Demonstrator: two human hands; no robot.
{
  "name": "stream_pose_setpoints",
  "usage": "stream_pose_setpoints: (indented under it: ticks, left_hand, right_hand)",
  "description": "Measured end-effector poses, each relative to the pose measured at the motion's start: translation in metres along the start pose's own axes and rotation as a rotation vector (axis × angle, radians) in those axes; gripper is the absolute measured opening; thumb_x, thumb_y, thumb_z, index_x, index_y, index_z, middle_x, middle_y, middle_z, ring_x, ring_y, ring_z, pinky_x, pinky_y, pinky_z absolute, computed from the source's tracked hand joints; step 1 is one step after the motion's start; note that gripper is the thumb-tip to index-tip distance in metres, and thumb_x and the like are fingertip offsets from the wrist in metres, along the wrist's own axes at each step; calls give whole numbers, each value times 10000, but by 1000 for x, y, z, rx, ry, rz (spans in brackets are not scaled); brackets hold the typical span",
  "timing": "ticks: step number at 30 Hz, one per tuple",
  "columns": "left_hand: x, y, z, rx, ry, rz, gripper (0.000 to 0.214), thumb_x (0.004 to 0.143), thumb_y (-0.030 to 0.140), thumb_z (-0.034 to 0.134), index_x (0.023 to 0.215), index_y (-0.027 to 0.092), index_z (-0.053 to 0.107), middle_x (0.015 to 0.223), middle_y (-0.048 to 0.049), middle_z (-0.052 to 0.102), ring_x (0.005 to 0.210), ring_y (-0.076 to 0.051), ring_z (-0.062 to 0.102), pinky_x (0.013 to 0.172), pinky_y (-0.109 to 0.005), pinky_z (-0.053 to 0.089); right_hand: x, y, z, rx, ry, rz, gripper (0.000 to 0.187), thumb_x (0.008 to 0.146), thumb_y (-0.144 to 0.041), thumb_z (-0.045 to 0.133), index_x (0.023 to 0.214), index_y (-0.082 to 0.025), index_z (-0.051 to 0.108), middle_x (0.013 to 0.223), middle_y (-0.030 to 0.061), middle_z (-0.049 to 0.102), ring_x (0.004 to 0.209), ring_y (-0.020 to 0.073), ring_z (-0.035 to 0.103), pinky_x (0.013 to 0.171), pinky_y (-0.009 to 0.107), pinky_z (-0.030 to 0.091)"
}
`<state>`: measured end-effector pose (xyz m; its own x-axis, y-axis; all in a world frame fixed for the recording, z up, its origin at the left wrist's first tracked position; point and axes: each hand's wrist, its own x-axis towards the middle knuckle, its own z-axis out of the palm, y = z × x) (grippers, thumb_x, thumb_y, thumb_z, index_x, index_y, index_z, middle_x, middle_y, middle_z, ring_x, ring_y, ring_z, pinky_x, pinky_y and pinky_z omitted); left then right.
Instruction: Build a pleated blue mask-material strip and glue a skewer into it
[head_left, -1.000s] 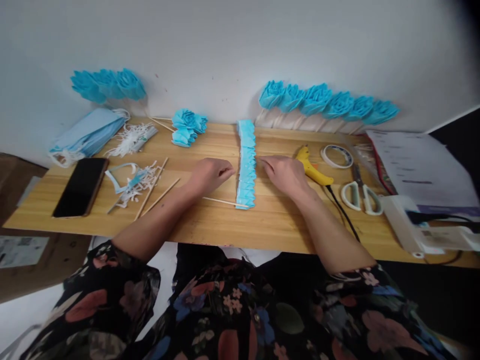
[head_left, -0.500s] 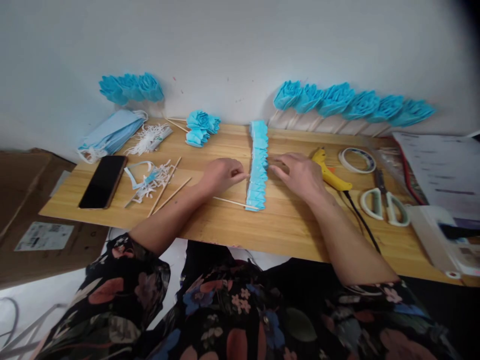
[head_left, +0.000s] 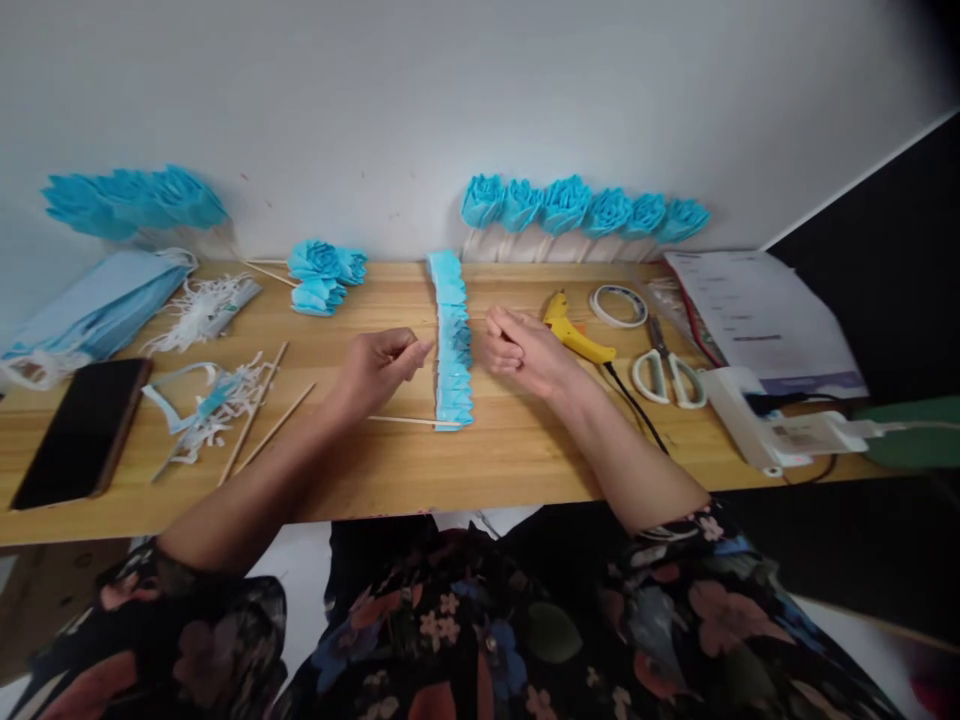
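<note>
A long strip of pleated light-blue material [head_left: 452,345], its right edge cut in points, lies on the wooden table between my hands. One end of a thin wooden stick [head_left: 405,421] rests on the strip's near end. My left hand [head_left: 382,368] is closed beside the strip's left edge, thumb against the curled fingers, with nothing visible in it. On the other side, my right hand [head_left: 519,352] is closed too, its fingers folded in and seemingly empty. Neither hand grips the strip. A yellow glue gun [head_left: 581,332] lies just beyond my right hand.
Blue flowers on sticks [head_left: 566,205] lean against the wall, with more flowers [head_left: 319,275] on the table. Left are face masks [head_left: 105,300], a phone [head_left: 82,430], white scraps [head_left: 214,410] and loose sticks [head_left: 255,415]. Right are tape [head_left: 619,306], scissors [head_left: 667,375] and a power strip [head_left: 746,420].
The view has turned to the right. My right hand's fingers have curled in from being apart and it is nearer the strip. The strip and the stick stay in place on the table.
</note>
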<state>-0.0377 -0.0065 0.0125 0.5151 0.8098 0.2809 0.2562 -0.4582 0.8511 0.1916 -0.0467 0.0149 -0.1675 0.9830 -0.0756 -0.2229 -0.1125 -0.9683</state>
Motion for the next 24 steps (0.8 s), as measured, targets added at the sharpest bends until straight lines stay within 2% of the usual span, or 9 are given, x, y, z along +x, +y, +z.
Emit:
stream_pose_setpoints:
  ticks: [2, 5, 8, 12, 15, 20, 24]
  left_hand:
    - [4, 15, 4, -128, -126, -50, 459, 980, 535, 581, 695, 178, 624, 563, 13, 553, 541, -109, 502, 565, -259, 408]
    - [13, 33, 13, -276, -299, -114, 397, 960, 535, 635, 791, 177, 667, 586, 14, 588, 551, -115, 534, 594, -272, 458]
    - [18, 38, 22, -421, -366, -183, 410, 940, 550, 682, 766, 181, 641, 566, 20, 564, 527, -108, 507, 562, -275, 445]
    - [17, 33, 29, -602, -443, -272, 482, 905, 624, 723, 733, 198, 580, 545, 28, 536, 489, -97, 461, 507, -271, 399]
    - [15, 29, 30, -666, -464, -337, 517, 876, 646, 751, 706, 206, 539, 539, 33, 524, 480, -93, 450, 494, -268, 385]
    - [14, 25, 30, -696, -428, -415, 461, 830, 575, 826, 732, 206, 569, 584, 30, 574, 516, -100, 497, 530, -274, 428]
    - [12, 21, 29, -665, -400, -419, 441, 851, 567, 794, 725, 214, 563, 589, 21, 581, 530, -120, 512, 562, -308, 462]
  right_hand:
    - [-4, -2, 2, 125, -121, 48, 470, 997, -595, 636, 766, -241, 430, 461, -148, 221, 420, 71, 133, 454, 201, 206]
    - [-9, -4, 3, 195, -195, 66, 430, 1063, -538, 558, 780, -237, 439, 422, -156, 212, 387, 66, 109, 436, 190, 200]
    - [-10, -3, 1, 186, -227, 73, 454, 1065, -566, 539, 771, -239, 424, 402, -158, 226, 365, 61, 106, 426, 190, 209]
    - [-9, 1, -1, 145, -301, 20, 500, 959, -653, 665, 780, -241, 446, 404, -164, 243, 360, 57, 123, 402, 196, 183]
    - [-7, 4, 1, 105, -326, -19, 515, 897, -677, 730, 804, -231, 491, 419, -162, 288, 365, 50, 160, 401, 197, 182]
    - [-4, 10, 8, 88, -301, -57, 504, 909, -661, 728, 816, -222, 498, 436, -152, 340, 391, 47, 239, 430, 189, 233]
    - [-1, 15, 12, 98, -290, -86, 531, 911, -700, 697, 819, -226, 474, 438, -155, 342, 400, 49, 255, 437, 187, 241]
